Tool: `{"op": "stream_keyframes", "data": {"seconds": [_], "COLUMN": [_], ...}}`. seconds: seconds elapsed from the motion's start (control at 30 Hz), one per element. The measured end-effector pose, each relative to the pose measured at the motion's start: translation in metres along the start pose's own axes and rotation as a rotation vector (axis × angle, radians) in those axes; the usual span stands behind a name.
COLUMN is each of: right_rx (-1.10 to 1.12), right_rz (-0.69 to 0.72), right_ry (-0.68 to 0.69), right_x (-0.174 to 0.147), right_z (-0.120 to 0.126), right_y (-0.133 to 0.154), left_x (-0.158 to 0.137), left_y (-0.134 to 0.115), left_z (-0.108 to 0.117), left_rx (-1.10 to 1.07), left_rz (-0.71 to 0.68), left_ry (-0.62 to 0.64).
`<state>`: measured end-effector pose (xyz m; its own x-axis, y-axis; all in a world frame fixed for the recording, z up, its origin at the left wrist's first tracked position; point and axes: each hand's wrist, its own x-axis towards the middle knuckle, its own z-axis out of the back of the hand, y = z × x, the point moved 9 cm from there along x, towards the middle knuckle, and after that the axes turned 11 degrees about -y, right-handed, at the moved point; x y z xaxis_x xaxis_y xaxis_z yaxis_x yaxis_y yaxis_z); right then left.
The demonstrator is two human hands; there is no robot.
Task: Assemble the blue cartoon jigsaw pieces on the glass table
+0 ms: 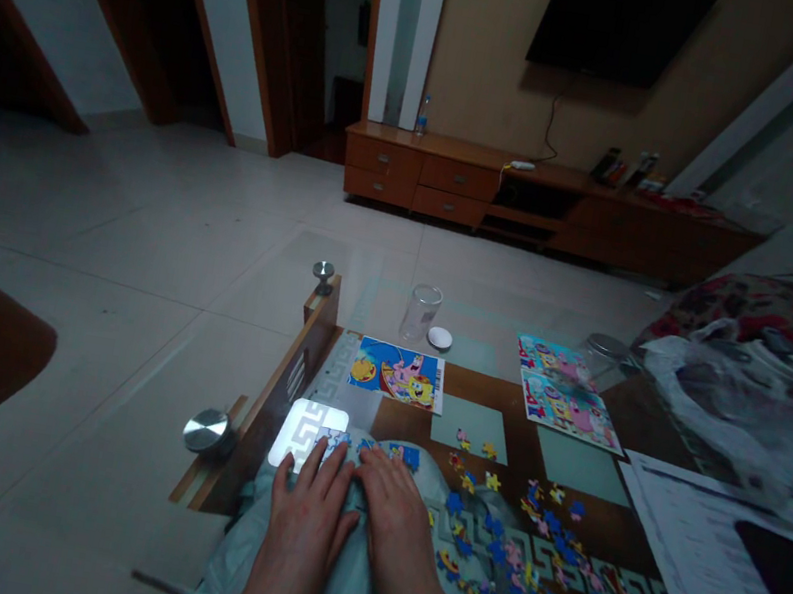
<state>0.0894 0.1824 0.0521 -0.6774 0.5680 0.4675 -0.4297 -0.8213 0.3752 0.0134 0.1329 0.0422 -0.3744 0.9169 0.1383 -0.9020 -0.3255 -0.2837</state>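
A strip of joined blue jigsaw pieces (405, 455) lies on the glass-topped table near its front edge. My left hand (306, 515) rests flat at the strip's left part, fingers stretched out and thumb apart. Beside it, my right hand (397, 515) lies with its fingers extended onto the middle of the strip, covering some of it. Neither hand grips anything. Many loose jigsaw pieces (536, 554) in blue, yellow and pink are scattered to the right. Beyond the strip lies a cartoon picture card (399, 374).
A clear jar (420, 313) and a white lid (439, 339) stand at the back. Two more picture sheets (568, 402) lie near another jar (603, 357). Papers (694, 560), a dark phone-like object (785, 585) and a plastic bag (737, 395) are at right.
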Motion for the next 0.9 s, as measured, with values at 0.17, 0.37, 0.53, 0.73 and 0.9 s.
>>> {"op": "stream_keyframes", "data": {"seconds": [0.17,0.37,0.53,0.73,0.9], "right_rx": [0.036,0.131,-0.018,-0.053,-0.064], "right_rz": [-0.064,-0.147,-0.382,-0.401,-0.445], "right_ry": [-0.024,-0.106,-0.053,0.146,0.194], "right_x": [0.002,0.002,-0.018,-0.029,-0.022], "right_z": [0.0,0.042,0.083,0.079,0.077], "right_y": [0.0,-0.009,-0.07,-0.097,-0.096], "left_x": [-0.001,-0.004,-0.005,-0.004,-0.005], "left_y": [-0.002,-0.002,-0.002,-0.004,-0.001], "left_z": [0.004,0.001,0.005,0.008,0.009], "left_rx": [0.027,0.064,0.05,0.052,0.023], "left_rz": [-0.041,-0.126,-0.126,-0.1,-0.1], "left_ry": [-0.044,-0.125,-0.189,-0.134,-0.123]}}
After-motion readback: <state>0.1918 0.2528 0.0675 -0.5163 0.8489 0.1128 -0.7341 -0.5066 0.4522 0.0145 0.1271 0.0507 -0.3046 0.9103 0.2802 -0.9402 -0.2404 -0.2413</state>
